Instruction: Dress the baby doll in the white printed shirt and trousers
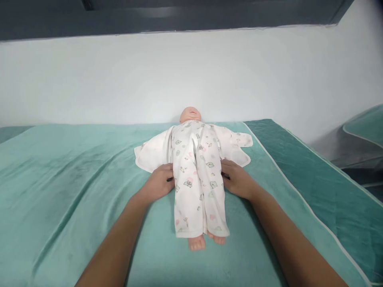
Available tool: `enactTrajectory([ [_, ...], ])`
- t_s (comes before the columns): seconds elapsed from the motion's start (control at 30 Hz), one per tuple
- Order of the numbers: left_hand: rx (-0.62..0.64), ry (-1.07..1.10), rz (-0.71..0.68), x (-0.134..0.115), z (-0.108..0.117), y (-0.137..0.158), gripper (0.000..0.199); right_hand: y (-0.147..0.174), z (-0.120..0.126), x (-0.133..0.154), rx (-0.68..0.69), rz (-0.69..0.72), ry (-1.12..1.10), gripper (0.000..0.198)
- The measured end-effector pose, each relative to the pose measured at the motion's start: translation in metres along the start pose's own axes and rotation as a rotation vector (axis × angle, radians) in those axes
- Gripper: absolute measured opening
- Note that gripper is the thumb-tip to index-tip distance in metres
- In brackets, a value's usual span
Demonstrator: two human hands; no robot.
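Note:
A baby doll (190, 114) lies on its back, with its head against the wall and bare feet toward me. White printed baby trousers (187, 191) cover its legs down to the ankles. A white baby top (157, 149) is spread around the upper body, its sleeves out to both sides. My left hand (160, 181) is closed at the left edge of the trousers, about halfway down. Across from it, my right hand (237, 179) is closed at the right edge. The fingertips of both hands are hidden behind the cloth.
A light green blanket (89, 199) with soft folds lies under the doll. A darker green cover (314, 179) shows beyond its pale edging at the right. The white wall (134, 79) rises behind, below a dark panel (179, 16). Another green cloth edge (368, 125) is at far right.

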State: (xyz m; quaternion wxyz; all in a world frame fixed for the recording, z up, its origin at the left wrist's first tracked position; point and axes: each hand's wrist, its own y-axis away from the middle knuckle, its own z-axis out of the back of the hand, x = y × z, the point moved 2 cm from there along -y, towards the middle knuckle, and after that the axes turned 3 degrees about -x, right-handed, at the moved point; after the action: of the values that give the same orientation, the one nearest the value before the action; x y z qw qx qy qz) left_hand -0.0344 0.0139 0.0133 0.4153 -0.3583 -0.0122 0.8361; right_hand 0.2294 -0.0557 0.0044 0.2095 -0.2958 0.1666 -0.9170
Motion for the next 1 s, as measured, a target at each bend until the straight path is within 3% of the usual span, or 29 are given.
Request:
enactTrajectory([
  [0.1,0.055,0.120,0.067,-0.003,0.003,-0.002,0.023,0.001,0.004,0.002,0.040,-0.036,-0.042,0.025],
  [0.2,0.025,0.196,0.172,-0.003,0.008,-0.006,0.023,0.002,0.010,-0.003,-0.029,-0.220,-0.141,0.027],
  [0.3,-0.186,0.172,0.338,0.009,0.016,-0.010,0.024,0.005,0.018,-0.025,-0.324,-0.497,-0.150,0.027],
  [0.4,-0.471,-0.045,0.503,0.031,0.025,-0.011,0.022,0.012,0.024,-0.054,-0.597,-0.650,0.107,0.031],
  [0.53,-0.638,-0.478,0.631,0.052,0.035,-0.007,0.024,0.018,0.023,-0.081,-0.476,-0.787,0.389,0.046],
  [0.63,-0.629,-0.598,0.737,0.056,0.037,-0.004,0.030,0.018,0.025,-0.088,-0.380,-0.925,0.396,0.053],
  [0.7,-0.616,-0.618,0.783,0.055,0.036,-0.004,0.033,0.014,0.029,-0.088,-0.368,-0.980,0.305,0.045],
  [0.8,-0.595,-0.607,0.816,0.054,0.035,-0.004,0.035,-0.003,0.034,-0.073,-0.533,-0.922,-0.094,0.030],
  [0.9,-0.587,-0.590,0.807,0.056,0.035,-0.004,0.037,-0.027,0.038,-0.030,-0.772,-0.635,-0.535,0.028],
  [0.97,-0.593,-0.571,0.795,0.057,0.036,-0.003,0.037,-0.042,0.041,0.009,-0.710,-0.438,-0.521,0.022],
  [1.0,-0.594,-0.554,0.798,0.058,0.036,-0.002,0.037,-0.047,0.042,0.028,-0.603,-0.353,-0.436,0.018],
])
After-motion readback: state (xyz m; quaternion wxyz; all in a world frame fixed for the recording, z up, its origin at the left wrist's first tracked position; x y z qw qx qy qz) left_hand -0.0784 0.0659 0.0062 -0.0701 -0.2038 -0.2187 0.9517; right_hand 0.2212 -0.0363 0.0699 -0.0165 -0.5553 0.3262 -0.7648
